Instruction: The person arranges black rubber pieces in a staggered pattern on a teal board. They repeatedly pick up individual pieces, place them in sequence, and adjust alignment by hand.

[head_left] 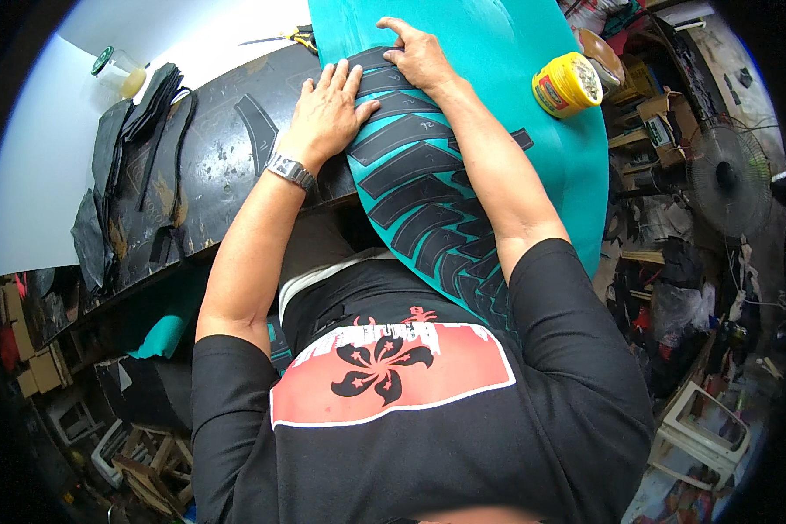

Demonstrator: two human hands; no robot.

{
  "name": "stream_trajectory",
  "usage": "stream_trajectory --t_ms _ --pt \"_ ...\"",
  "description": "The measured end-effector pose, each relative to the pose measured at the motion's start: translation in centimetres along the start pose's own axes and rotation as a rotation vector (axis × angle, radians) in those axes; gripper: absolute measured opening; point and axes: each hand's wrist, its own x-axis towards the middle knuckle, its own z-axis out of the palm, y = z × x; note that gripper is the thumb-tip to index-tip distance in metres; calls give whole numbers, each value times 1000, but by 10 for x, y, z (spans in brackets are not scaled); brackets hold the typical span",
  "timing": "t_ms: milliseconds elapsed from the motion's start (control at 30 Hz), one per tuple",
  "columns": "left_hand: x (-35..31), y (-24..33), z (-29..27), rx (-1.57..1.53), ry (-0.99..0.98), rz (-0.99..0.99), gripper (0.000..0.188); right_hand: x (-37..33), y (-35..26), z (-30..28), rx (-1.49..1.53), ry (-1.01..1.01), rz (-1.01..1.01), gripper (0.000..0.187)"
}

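A row of curved black strips (402,135), edged and marked with pale lines, lies on a teal sheet (533,188). My left hand (327,109) rests flat near the left ends of the upper strips, fingers spread. At the far end of the row, my right hand (421,61) touches the topmost strip (368,59) with its thumb. Its index finger is stretched out, apart from the thumb; the other fingers are partly hidden. Closer to me the strips overlap in a dense heap (476,271), partly covered by my right arm.
A yellow tub (568,85) stands on the sheet's right side. Beyond my left hand lie scissors (302,37). A loose black piece (258,131), dark material scraps (153,105) and a green-lidded jar (118,70) are on the left. A fan (729,175) stands at right.
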Motion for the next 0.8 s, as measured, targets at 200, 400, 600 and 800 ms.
stream_trajectory --t_ms 200,400,600,800 --pt "12 14 -14 101 13 28 63 10 0 -2 -33 -84 59 57" --pt "28 23 -14 174 17 37 62 17 6 -5 -42 -138 -5 59" --pt "40 21 -19 241 -106 58 67 21 12 0 -27 -101 -27 61" --pt "41 16 -12 221 -99 82 70 10 1 -16 -329 -56 0 58"
